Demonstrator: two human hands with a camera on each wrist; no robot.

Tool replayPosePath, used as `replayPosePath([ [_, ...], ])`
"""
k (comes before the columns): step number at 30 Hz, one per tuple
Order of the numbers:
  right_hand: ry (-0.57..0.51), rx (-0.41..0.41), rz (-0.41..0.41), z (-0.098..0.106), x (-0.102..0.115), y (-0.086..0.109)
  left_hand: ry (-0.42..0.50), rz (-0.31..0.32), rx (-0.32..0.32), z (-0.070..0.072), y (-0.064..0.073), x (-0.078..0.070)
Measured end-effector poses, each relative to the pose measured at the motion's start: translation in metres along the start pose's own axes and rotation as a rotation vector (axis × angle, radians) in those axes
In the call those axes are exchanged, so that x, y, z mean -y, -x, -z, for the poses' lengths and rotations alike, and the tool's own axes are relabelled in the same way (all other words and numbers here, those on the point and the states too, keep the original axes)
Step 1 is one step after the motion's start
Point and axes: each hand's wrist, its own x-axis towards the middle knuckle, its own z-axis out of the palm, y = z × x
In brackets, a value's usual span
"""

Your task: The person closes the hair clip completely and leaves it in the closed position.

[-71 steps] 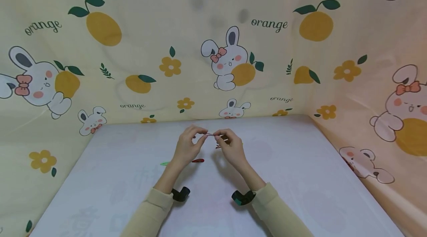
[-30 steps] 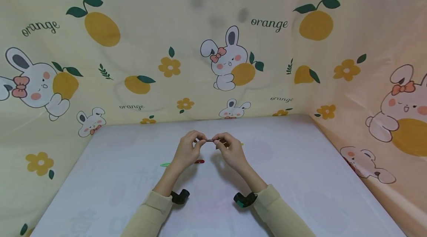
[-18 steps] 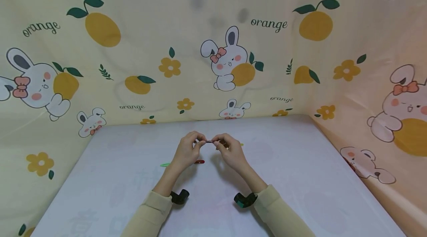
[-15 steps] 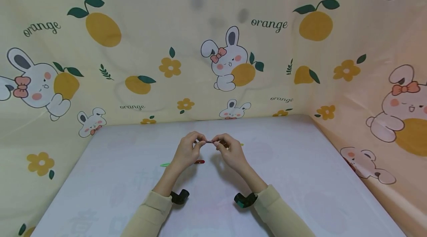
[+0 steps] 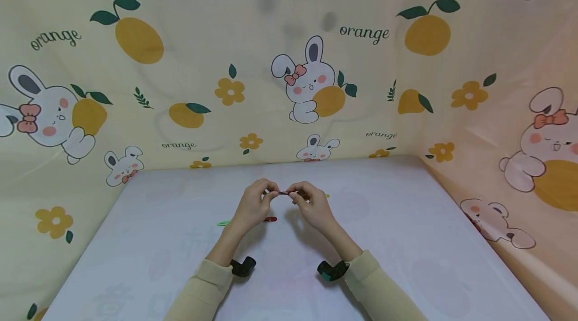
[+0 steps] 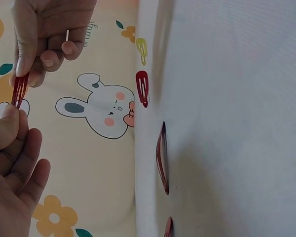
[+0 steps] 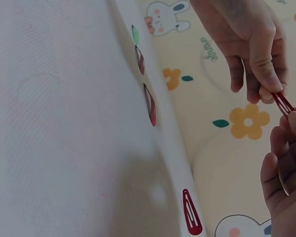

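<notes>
A red snap hair clip (image 5: 283,192) is stretched level between both hands, above the table. My left hand (image 5: 254,201) pinches one end of it between thumb and forefinger, and my right hand (image 5: 314,204) pinches the other end the same way. In the left wrist view the slim bars of the clip (image 6: 20,91) show between the two thumbs; its ends are covered by the fingertips. The right wrist view has the same clip (image 7: 284,104) at its right edge. The remaining fingers of both hands are loosely bent, off the clip.
On the white table (image 5: 384,261) lie more snap clips: a green one (image 5: 223,223), a dark red one (image 5: 270,219) partly behind the left forearm, and a yellow one (image 6: 142,51). Another red clip (image 7: 191,213) lies near the right hand. A patterned cloth (image 5: 203,35) stands behind the table.
Both hands have come down slightly with the clip since the earliest frame. The clip's two parted strands then look like one thin line now. Over the last half second they barely move.
</notes>
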Motion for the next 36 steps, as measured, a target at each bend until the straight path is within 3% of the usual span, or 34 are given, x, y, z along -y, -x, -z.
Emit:
replayPosePath([
  [4, -0.011, 0.002, 0.028, -0.001, -0.015, -0.002, 0.003, 0.005, -0.002, -0.001, 0.000, 0.001],
  [17, 0.000, -0.001, 0.019, -0.002, -0.016, -0.002, 0.046, -0.006, 0.031, 0.001, 0.002, 0.001],
  [20, 0.002, 0.003, 0.014, -0.001, -0.012, -0.001, 0.061, 0.007, 0.046, 0.001, 0.003, 0.001],
  [27, -0.020, 0.006, 0.035, 0.007, 0.023, 0.007, 0.067, 0.012, 0.025, 0.001, 0.002, -0.001],
  [36, -0.035, -0.031, -0.029, 0.005, 0.019, 0.005, 0.069, -0.021, 0.005, 0.001, 0.001, -0.002],
])
